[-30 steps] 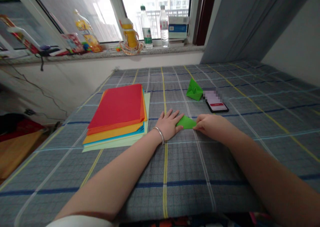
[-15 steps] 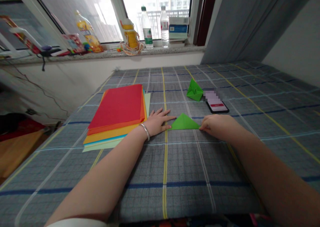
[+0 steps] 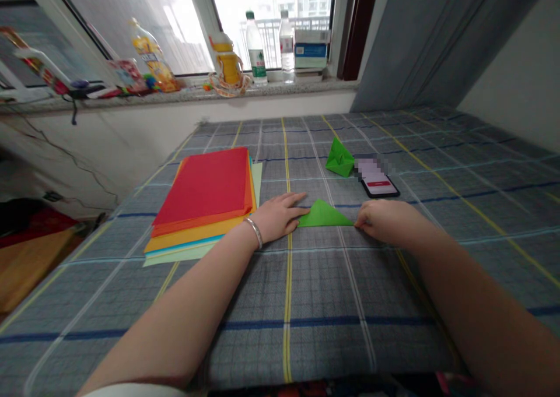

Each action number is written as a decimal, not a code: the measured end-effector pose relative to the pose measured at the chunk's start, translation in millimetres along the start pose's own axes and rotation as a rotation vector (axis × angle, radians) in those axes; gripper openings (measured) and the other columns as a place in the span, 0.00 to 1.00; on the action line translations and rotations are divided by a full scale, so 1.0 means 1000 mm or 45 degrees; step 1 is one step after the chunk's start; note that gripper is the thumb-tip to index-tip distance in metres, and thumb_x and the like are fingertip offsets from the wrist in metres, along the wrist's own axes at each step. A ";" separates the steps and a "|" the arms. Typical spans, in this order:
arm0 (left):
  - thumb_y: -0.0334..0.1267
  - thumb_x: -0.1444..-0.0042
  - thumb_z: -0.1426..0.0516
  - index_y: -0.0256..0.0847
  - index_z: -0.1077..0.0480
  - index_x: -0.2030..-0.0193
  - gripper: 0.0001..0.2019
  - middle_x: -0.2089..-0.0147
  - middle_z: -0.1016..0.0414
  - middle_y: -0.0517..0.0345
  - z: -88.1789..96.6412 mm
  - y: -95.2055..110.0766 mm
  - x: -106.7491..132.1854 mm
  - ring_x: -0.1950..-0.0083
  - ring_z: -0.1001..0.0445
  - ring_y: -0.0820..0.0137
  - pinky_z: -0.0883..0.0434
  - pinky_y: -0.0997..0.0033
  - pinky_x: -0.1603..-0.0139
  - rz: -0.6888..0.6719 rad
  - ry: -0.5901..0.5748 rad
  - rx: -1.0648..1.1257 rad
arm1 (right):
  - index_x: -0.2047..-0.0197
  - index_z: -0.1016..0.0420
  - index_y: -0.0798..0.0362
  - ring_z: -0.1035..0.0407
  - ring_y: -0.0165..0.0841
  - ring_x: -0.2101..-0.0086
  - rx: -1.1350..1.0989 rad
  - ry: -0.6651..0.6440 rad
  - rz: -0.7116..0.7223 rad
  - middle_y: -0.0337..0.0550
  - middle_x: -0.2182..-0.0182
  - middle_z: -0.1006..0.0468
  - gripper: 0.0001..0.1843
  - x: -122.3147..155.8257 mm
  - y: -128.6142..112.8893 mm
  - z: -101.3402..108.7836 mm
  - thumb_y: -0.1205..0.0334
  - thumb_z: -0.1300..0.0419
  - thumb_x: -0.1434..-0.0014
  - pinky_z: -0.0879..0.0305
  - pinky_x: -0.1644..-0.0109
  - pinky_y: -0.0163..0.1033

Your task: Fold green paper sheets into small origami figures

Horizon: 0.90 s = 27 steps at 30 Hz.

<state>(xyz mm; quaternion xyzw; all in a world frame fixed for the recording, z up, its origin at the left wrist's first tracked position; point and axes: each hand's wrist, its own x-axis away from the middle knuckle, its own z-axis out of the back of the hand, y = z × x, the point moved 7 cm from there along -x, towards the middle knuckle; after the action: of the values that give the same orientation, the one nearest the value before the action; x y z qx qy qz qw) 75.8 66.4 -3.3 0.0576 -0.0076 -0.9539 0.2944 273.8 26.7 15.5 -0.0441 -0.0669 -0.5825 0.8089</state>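
A green paper folded into a flat triangle [image 3: 326, 215] lies on the plaid cloth between my hands. My left hand [image 3: 276, 217], with a silver bangle at the wrist, rests flat with its fingers stretched out, and its fingertips touch the paper's left corner. At the right corner my right hand [image 3: 381, 221] is closed, with thumb and finger pinching the tip; its other fingers are curled in. Behind the triangle stands a folded green paper boat [image 3: 340, 159].
Left of my left hand lies a stack of coloured paper [image 3: 205, 181], red on top. A phone [image 3: 378, 178] sits beside the boat. Several bottles, such as a green-capped one [image 3: 256, 50], and boxes [image 3: 311, 50] line the windowsill [image 3: 280, 90] beyond the cloth-covered surface [image 3: 324, 286].
The right corner of the paper has shifted slightly right with my right hand's pinch. My left fingers have drawn closer together and now lie over the left corner.
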 end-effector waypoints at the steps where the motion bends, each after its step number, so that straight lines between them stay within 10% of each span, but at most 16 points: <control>1: 0.34 0.40 0.48 0.45 0.33 0.41 0.20 0.31 0.44 0.51 0.000 0.001 0.000 0.33 0.42 0.59 0.40 0.54 0.35 0.009 0.005 -0.016 | 0.67 0.19 0.45 0.28 0.36 0.65 0.001 0.013 0.002 0.41 0.67 0.20 0.11 0.000 0.000 0.001 0.63 0.44 0.46 0.40 0.67 0.36; 7: 0.47 0.38 0.49 0.44 0.32 0.43 0.19 0.35 0.37 0.52 0.006 0.013 -0.001 0.36 0.38 0.57 0.39 0.52 0.37 0.055 0.014 -0.118 | 0.75 0.28 0.51 0.33 0.33 0.72 0.068 0.380 -0.102 0.41 0.70 0.25 0.17 0.003 -0.007 0.022 0.50 0.46 0.41 0.51 0.75 0.38; 10: 0.54 0.40 0.48 0.41 0.30 0.45 0.23 0.38 0.32 0.51 0.008 0.020 -0.003 0.38 0.35 0.57 0.40 0.51 0.37 0.005 0.062 -0.165 | 0.72 0.29 0.51 0.33 0.35 0.65 0.059 0.527 0.124 0.40 0.68 0.26 0.12 0.000 -0.029 0.024 0.51 0.40 0.44 0.47 0.70 0.38; 16: 0.46 0.39 0.46 0.37 0.27 0.51 0.16 0.49 0.24 0.52 0.011 0.031 -0.007 0.44 0.31 0.59 0.40 0.53 0.39 -0.120 0.188 -0.330 | 0.66 0.29 0.51 0.33 0.34 0.63 0.156 0.511 0.453 0.40 0.65 0.25 0.03 -0.012 -0.059 0.004 0.61 0.41 0.41 0.47 0.64 0.39; 27: 0.38 0.37 0.49 0.40 0.30 0.62 0.08 0.63 0.24 0.57 0.030 0.054 -0.007 0.61 0.28 0.68 0.36 0.65 0.55 -0.159 0.477 -0.389 | 0.70 0.30 0.52 0.34 0.33 0.68 0.078 0.837 0.281 0.40 0.71 0.26 0.06 -0.005 -0.063 0.021 0.65 0.47 0.42 0.48 0.66 0.39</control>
<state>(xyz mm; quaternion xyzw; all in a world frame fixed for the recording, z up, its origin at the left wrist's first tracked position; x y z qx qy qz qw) 108.8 25.4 29.4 0.1888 0.1949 -0.9330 0.2364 211.3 14.9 34.9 0.1633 0.1847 -0.4724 0.8462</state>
